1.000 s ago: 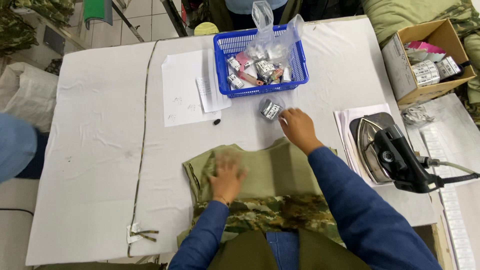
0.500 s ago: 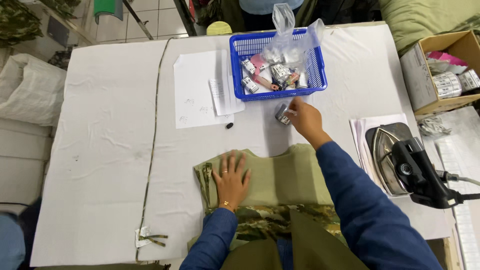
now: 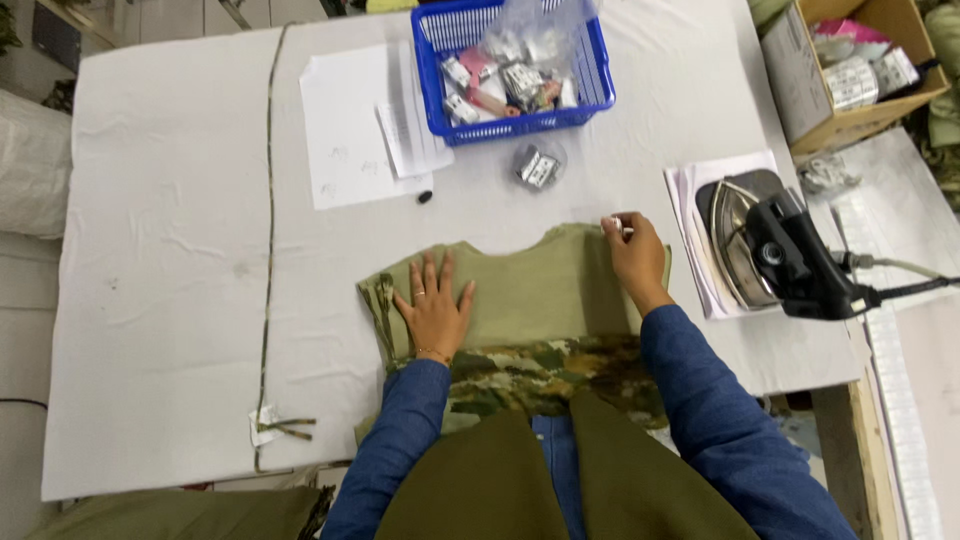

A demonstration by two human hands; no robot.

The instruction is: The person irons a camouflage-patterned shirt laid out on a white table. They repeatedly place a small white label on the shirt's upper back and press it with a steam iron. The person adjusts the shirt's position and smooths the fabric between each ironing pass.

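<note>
- White cloth covers the work surface [image 3: 160, 300], which fills most of the head view; a long thin camouflage strip [image 3: 268, 250] runs down it, well to the left of both hands.
- Left hand [image 3: 435, 308]: open, fingers spread, palm pressed flat on the left part of the olive garment [image 3: 535, 290], holding it down.
- Right hand [image 3: 634, 255]: closed in a pinch on a small pale piece [image 3: 619, 225], too small to identify, at the garment's far right edge.
- The garment lies flat between and under the hands; its camouflage section [image 3: 530, 375] sits nearer the person, by the blue sleeves.
- Beyond the hands: a small clear packet of tags [image 3: 539, 166], then a blue basket [image 3: 510, 70] full of similar packets, with paper sheets [image 3: 350, 130] to its left and a small dark object [image 3: 424, 197] at their corner.
- Right of the right hand, quite near: an iron [image 3: 775, 250] resting on a stack of paper.
- Risks, as I judge them:
  - The pinched piece is tiny, so a loosened grip could drop it onto the fabric, where it would be hard to find.
  - If the left palm lifts or slides, the garment could shift or wrinkle and throw the piece out of alignment.
  - A right elbow or sleeve swinging outward could brush the iron, and a hot soleplate could burn.
</note>
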